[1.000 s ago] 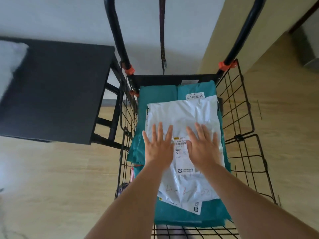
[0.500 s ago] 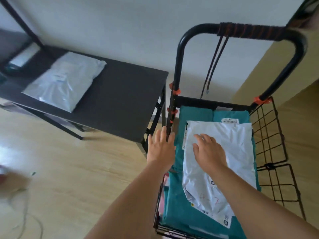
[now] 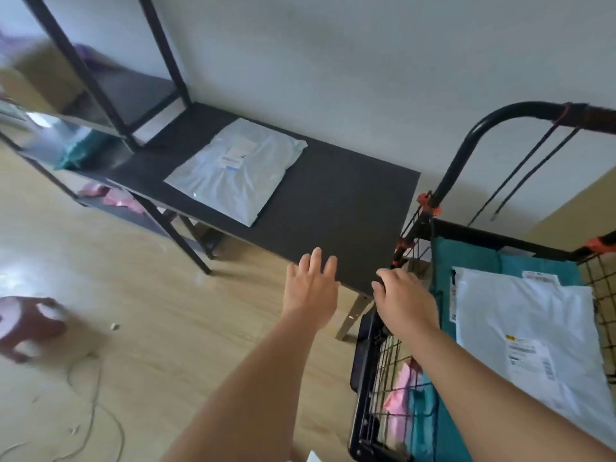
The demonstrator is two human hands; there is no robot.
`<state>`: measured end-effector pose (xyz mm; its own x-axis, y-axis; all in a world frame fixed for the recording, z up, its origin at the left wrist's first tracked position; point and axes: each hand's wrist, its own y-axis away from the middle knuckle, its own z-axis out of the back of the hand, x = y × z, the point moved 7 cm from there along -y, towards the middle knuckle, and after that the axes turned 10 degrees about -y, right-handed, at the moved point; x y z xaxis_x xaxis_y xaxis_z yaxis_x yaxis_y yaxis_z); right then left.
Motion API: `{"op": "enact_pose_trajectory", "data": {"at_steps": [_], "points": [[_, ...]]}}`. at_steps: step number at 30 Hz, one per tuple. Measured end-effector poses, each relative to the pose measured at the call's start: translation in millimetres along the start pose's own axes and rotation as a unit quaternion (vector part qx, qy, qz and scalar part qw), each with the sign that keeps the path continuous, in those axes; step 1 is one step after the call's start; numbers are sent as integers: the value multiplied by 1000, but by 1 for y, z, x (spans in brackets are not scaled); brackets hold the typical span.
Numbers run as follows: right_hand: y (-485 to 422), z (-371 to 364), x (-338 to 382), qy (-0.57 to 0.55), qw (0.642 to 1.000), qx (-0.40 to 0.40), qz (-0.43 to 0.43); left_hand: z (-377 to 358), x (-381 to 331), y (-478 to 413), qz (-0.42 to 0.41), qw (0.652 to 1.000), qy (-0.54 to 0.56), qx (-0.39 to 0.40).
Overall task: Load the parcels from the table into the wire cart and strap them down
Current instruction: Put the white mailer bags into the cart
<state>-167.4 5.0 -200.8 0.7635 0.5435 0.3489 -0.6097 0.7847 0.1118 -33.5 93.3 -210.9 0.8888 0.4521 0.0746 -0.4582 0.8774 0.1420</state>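
Left of the black wire cart, at the black table edge: left hand spread-fingered, right hand loosely bent, both empty; probably fetching the flat grey plastic parcel farther left, needing further reach.

A flat parcel is laid on the table, ahead-left of the left hand and right hand; stacked parcels are held in the wire cart just right.

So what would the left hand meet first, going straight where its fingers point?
The left hand would probably meet the bare black table near its edge, though height is unclear. The grey parcel lies left of that line.
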Motion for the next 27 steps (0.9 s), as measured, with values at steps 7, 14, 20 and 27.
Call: {"op": "enact_pose_trajectory", "data": {"at_steps": [7,14,20,27], "points": [[-16,-43,104,12,999,42,-10,-19,103,13,-4,1000,6,20],[-33,-73,183,-4,998,60,5,-32,189,22,35,999,25,24],[-63,-79,219,-15,998,59,18,-31,227,3,58,998,24,21],[-126,-83,234,-22,998,51,11,-23,263,-53,63,997,27,21]]}}
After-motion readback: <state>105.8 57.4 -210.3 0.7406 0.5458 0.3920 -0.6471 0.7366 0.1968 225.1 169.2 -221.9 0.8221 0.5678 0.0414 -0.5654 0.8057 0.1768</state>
